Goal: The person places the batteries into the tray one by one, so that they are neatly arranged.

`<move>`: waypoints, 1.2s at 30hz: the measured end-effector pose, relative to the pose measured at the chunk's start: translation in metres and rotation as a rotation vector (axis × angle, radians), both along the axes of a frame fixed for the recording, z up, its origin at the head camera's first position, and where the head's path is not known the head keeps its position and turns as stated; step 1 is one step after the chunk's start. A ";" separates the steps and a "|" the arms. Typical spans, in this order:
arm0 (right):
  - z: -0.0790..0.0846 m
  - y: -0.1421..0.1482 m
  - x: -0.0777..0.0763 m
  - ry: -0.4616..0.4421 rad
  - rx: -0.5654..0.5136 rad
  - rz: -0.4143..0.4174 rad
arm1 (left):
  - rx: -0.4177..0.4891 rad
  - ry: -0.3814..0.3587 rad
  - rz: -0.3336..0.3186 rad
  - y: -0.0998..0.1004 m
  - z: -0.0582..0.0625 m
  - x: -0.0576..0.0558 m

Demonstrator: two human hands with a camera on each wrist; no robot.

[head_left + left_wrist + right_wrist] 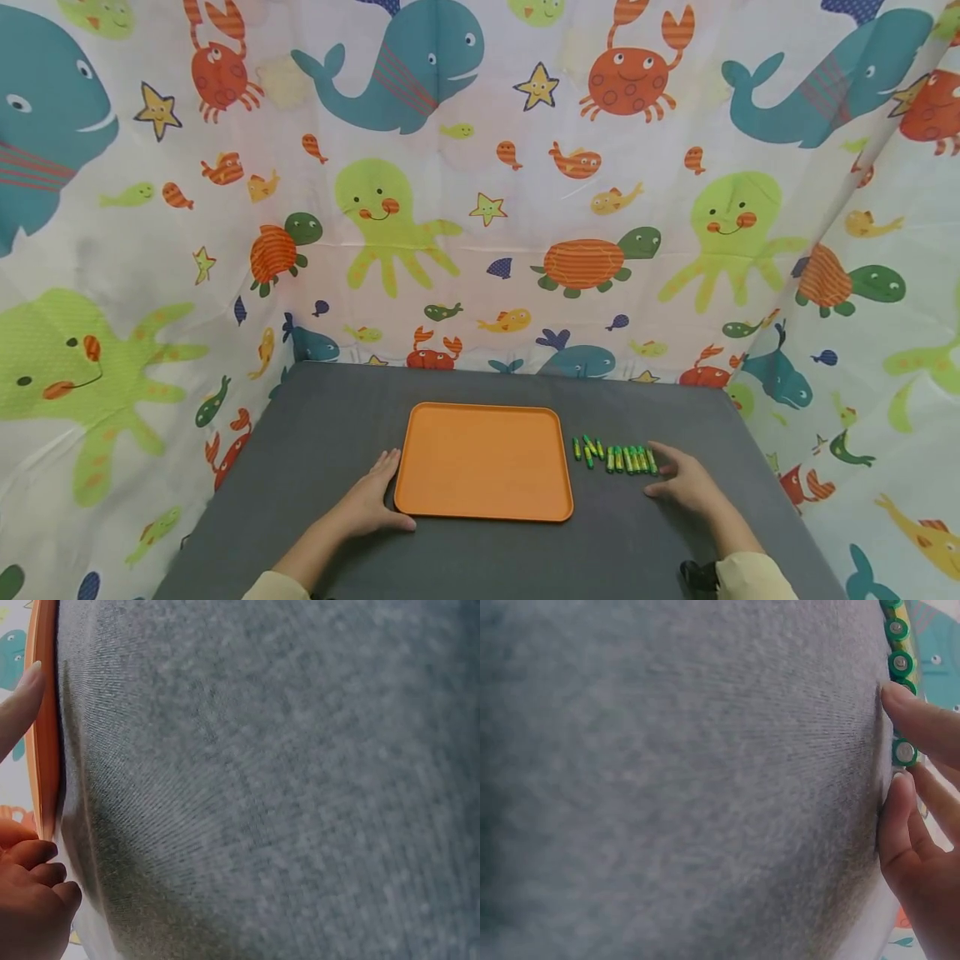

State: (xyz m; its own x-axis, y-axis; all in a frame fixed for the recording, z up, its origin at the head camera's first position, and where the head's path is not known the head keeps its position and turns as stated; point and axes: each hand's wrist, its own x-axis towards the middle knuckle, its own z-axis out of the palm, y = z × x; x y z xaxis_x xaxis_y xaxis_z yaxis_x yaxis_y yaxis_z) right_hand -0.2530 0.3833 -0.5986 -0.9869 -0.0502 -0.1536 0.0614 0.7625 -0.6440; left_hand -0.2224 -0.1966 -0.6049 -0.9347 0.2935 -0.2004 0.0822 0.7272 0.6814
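Observation:
An orange tray (483, 462) lies flat on the grey table. My left hand (371, 497) rests at its left side, fingers along the edge and thumb spread by the near left corner. In the left wrist view a fingertip (30, 679) lies against the tray's rim (46, 750). Right of the tray, several green and yellow batteries (630, 460) lie side by side in a row. At the row's right end is my right hand (688, 481), thumb and fingers apart. The right wrist view shows one battery (904, 752) between its spread fingertips.
Several looser batteries (588, 450) lie at angles between the tray and the row. The grey tabletop (517, 562) extends in front of the tray. A curtain (480, 250) printed with sea animals surrounds the table at the back and sides.

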 end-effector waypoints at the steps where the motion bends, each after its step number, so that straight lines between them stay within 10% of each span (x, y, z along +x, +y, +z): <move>1: -0.001 0.000 -0.001 -0.002 0.005 0.004 | 0.003 0.002 -0.003 0.000 0.000 0.000; 36: -0.005 0.010 -0.002 0.083 -0.020 -0.131 | -0.020 -0.026 -0.012 0.000 -0.007 -0.009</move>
